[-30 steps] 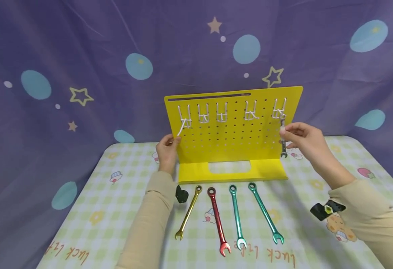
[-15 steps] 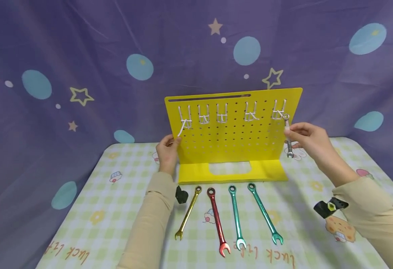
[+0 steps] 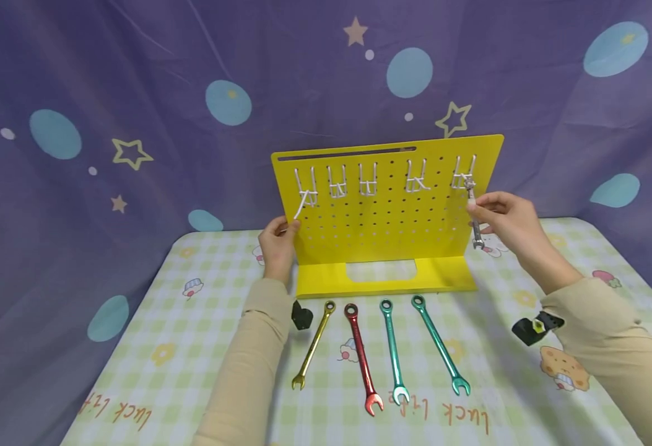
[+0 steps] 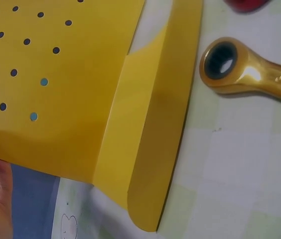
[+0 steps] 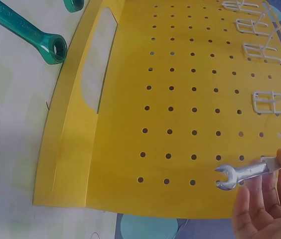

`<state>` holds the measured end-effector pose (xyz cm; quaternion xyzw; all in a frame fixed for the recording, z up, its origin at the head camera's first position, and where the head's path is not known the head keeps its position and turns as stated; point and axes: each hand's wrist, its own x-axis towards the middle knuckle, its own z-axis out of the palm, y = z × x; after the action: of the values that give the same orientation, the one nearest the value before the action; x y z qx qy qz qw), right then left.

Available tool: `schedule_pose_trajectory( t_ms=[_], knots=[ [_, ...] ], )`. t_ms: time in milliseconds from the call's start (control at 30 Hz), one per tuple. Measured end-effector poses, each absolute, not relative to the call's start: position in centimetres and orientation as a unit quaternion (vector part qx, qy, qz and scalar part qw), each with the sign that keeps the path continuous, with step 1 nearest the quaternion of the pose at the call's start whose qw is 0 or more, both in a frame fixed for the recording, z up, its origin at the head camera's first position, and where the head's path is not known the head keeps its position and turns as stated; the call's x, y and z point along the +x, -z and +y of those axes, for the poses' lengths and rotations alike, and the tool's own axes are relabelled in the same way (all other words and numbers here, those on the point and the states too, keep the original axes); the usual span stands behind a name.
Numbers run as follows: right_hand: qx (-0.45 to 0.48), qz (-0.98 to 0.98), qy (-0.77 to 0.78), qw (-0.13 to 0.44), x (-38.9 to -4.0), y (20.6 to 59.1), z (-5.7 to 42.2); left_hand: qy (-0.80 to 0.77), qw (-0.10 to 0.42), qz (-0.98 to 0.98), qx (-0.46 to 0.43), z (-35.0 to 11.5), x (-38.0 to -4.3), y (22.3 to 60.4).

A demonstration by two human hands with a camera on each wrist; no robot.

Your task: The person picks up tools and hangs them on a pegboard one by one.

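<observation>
My right hand [image 3: 509, 226] pinches a small silver combination wrench [image 3: 475, 228] upright between thumb and fingers. Its ring end is up, overlapping the front of the rightmost white hook [image 3: 462, 178] in the head view. In the right wrist view the open jaw of the silver wrench [image 5: 235, 176] points away from the hand, across the board. My left hand [image 3: 277, 248] grips the left edge of the yellow pegboard [image 3: 381, 229], thumb in front. Only some of the left hand's fingers [image 4: 1, 184] show in the left wrist view, at the board's edge.
In front of the board lie a gold wrench [image 3: 314, 347], a red wrench [image 3: 363, 359] and two green wrenches [image 3: 393, 353]. Several other white hooks [image 3: 367, 179] line the board's upper part. The checked tablecloth [image 3: 214, 347] ends at a purple curtain [image 3: 147, 68].
The silver wrench moved right, away from the rightmost hook, then came back left to it. The left hand stays on the board's edge. The head view has tilted slightly.
</observation>
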<state>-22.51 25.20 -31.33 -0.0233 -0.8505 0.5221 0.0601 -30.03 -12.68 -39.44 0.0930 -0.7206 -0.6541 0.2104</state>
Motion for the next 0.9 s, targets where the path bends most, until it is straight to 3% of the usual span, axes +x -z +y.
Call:
schedule_pose_trajectory(
  t_ms=[900],
  knots=[
    [-0.033,-0.833,-0.54,0.118,-24.5,32.7,24.3,0.655,0.228,-0.716,0.086,-12.5,-30.1,39.5]
  ],
)
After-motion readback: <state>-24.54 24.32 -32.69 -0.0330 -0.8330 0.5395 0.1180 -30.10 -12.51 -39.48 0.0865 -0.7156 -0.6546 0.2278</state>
